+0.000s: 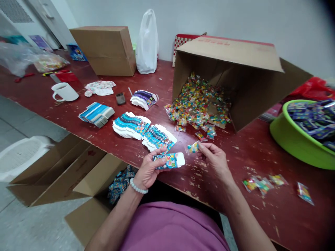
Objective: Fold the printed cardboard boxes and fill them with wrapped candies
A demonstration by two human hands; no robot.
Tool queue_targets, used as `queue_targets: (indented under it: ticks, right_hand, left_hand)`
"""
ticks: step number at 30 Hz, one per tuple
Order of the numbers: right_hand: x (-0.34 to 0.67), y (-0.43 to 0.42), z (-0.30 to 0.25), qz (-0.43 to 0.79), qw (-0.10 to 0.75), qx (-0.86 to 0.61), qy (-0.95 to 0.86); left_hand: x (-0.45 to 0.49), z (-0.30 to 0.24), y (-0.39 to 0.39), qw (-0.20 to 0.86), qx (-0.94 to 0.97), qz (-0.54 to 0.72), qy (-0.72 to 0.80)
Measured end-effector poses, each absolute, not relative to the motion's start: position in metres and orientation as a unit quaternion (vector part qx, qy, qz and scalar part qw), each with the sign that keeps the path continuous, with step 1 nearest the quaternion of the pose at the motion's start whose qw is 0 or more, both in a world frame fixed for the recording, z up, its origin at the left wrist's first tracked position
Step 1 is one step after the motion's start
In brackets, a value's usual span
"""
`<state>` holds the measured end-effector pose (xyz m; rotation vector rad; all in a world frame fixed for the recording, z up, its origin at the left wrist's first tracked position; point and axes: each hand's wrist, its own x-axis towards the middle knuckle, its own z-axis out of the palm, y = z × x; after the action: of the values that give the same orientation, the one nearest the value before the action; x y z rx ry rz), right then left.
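My left hand (pixel 151 167) grips a small blue printed candy box (pixel 169 161), its white end flap sticking out to the right. Between the thumb and fingers of my right hand (pixel 213 157) is a clear packet of colourful candy (pixel 193 147), held just right of the box and apart from it. Fanned stacks of flat blue boxes (pixel 132 125) and more blue boxes (pixel 159 138) lie just beyond my left hand. Past my right hand, a large cardboard carton (pixel 251 83) lies on its side, with many candy packets (pixel 199 101) spilling from its mouth.
A green basin (pixel 298 139) of dark packs stands at the right. Loose packets (pixel 264 184) lie at the right front. A white mug (pixel 65 92), a closed carton (pixel 110 52) and a white bag (pixel 147 45) stand farther back. Below the table edge, an open carton (pixel 89 188) holds blue boxes.
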<state>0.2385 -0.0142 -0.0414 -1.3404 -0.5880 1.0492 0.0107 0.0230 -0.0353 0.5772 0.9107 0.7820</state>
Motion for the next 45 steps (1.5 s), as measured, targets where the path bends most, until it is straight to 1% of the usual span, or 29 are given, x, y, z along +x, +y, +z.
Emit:
queue_targets:
  ticks: [3,10,13,16,19,23,26,27,32,37,40,43,45]
  right_hand:
    - [0.227,-0.020,-0.038,0.451,0.606,-0.586,-0.293]
    - [0.210,-0.027,-0.035,0.392,0.574,-0.612,-0.377]
    - [0.207,-0.030,-0.031,0.336,0.551,-0.630,-0.432]
    - [0.203,-0.029,-0.025,0.284,0.520,-0.630,-0.501]
    - [0.199,-0.028,-0.019,0.277,0.506,-0.606,-0.547]
    - [0.195,-0.030,-0.015,0.259,0.495,-0.585,-0.587]
    - [0.195,-0.034,-0.013,0.278,0.456,-0.561,-0.633]
    - [0.195,-0.036,-0.014,0.285,0.455,-0.556,-0.634]
    - [0.190,-0.045,-0.024,0.300,0.535,-0.593,-0.522]
    - [0.180,-0.050,-0.038,0.335,0.525,-0.567,-0.539]
    - [0.177,-0.048,-0.038,0.410,0.528,-0.552,-0.499]
    - [0.176,-0.043,-0.035,0.498,0.545,-0.521,-0.429]
    - [0.176,-0.039,-0.033,0.514,0.571,-0.513,-0.383]
  left_hand:
    - [0.012,-0.034,0.020,0.790,0.248,0.366,0.425]
    - [0.019,-0.032,0.011,0.806,0.228,0.363,0.409]
    - [0.022,-0.037,0.003,0.825,0.240,0.334,0.388]
    - [0.025,-0.042,-0.006,0.851,0.284,0.276,0.346]
    - [0.028,-0.042,-0.009,0.863,0.322,0.229,0.314]
    - [0.031,-0.038,-0.006,0.874,0.324,0.235,0.276]
    - [0.031,-0.036,-0.003,0.867,0.338,0.244,0.272]
    - [0.031,-0.035,-0.002,0.865,0.336,0.250,0.277]
    - [0.032,-0.029,0.000,0.872,0.242,0.294,0.308]
    - [0.037,-0.030,-0.002,0.857,0.184,0.325,0.356]
    - [0.040,-0.032,-0.006,0.824,0.186,0.357,0.398]
    - [0.042,-0.031,-0.008,0.790,0.248,0.390,0.402]
    - [0.041,-0.029,-0.008,0.778,0.299,0.397,0.385]
